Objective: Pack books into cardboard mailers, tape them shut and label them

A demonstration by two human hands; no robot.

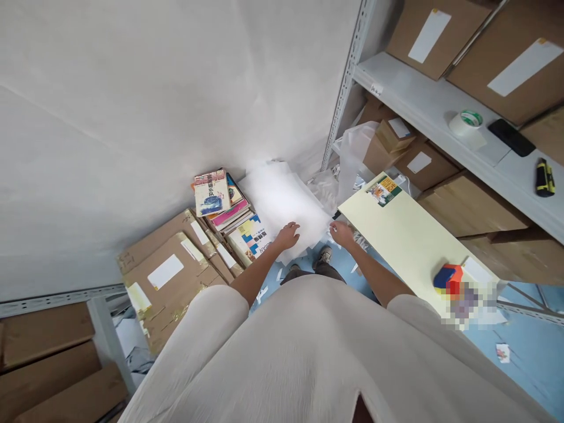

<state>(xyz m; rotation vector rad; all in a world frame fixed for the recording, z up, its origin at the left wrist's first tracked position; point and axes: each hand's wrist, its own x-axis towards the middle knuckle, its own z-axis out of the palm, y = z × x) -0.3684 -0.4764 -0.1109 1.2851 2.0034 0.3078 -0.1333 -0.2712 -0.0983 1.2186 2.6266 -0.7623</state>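
Observation:
A stack of thin white sheets, slightly fanned out, lies in front of me against the wall. Over its near left part is my left hand, palm down, its fingers a little bent and apart. My right hand is at the stack's right edge, its thumb and fingers close together round what looks like a sheet's edge. Left of the stack sit a pile of books and a book with a blue and yellow cover. A pale yellow board or tabletop is beside my right hand, with a colourful booklet on it.
Flattened cardboard boxes lean at left. On the right, a metal shelf carries cartons, a tape roll, a phone-like black object and a yellow-black cutter. A red and blue object rests on the board. Scraps litter the blue floor.

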